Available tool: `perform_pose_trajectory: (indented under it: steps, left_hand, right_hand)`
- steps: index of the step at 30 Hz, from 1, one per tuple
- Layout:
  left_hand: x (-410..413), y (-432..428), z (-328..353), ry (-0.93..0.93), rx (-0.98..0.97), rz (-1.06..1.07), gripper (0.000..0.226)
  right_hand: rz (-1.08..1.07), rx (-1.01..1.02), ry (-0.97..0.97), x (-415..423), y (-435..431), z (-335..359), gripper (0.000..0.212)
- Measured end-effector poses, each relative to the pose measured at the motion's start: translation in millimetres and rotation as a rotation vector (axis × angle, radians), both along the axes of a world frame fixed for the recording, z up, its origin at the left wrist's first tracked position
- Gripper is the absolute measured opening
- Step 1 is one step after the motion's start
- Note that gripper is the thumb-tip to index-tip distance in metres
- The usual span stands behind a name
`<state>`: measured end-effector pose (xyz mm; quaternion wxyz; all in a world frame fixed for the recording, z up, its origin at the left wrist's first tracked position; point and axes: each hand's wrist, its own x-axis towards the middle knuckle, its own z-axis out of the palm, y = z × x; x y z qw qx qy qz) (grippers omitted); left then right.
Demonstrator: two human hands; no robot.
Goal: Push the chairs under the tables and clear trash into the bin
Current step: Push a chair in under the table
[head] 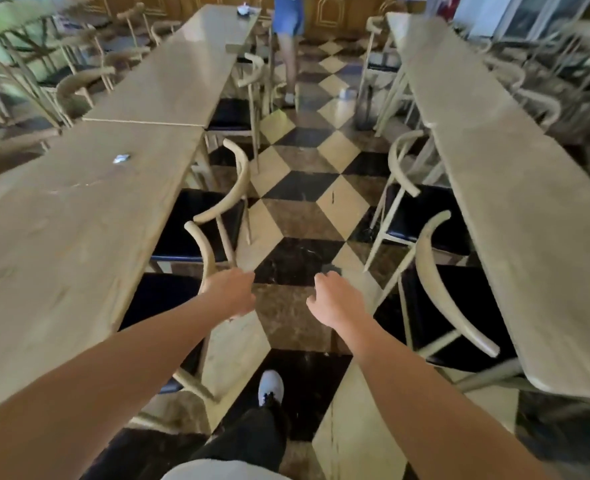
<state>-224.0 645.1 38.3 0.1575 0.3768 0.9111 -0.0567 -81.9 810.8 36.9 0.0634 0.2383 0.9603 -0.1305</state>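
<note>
Loosely curled left hand (pixel 232 292) on chair (pixel 201 251)

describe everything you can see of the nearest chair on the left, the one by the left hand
The pale wooden chair with a curved backrest rail has thin light legs and a black seat, the seat largely tucked under the long light wood table. It stands upright on the checkered floor, its back toward the aisle. The left hand rests on the rail's near end.
</note>
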Motion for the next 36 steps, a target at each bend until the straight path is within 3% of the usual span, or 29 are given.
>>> perform_pose_trajectory:
  steps: [12,18,30,36]
  left_hand:
    - [-154.7,171.1,-29.1,-0.078,0.058,-0.051,0.026]
    - [-226.9,207.5,-13.8,-0.106,0.122,0.000,0.025]
    - [-433.8,229.1,-30.3,-0.009,0.024,0.413,0.017]
    - [-503.1,229.6,-32.1,-0.066,0.011,0.625,0.016]
  right_hand:
    - [0.004,-0.026,-0.104,-159.5,142.3,-11.2,0.017]
    - [0.022,0.024,-0.124,-248.8,201.8,4.1,0.031]
    - [0.428,0.005,-0.027,-504.9,247.1,-17.7,0.034]
    - [0.606,-0.028,-0.063,-636.4,286.4,-19.9,0.023]
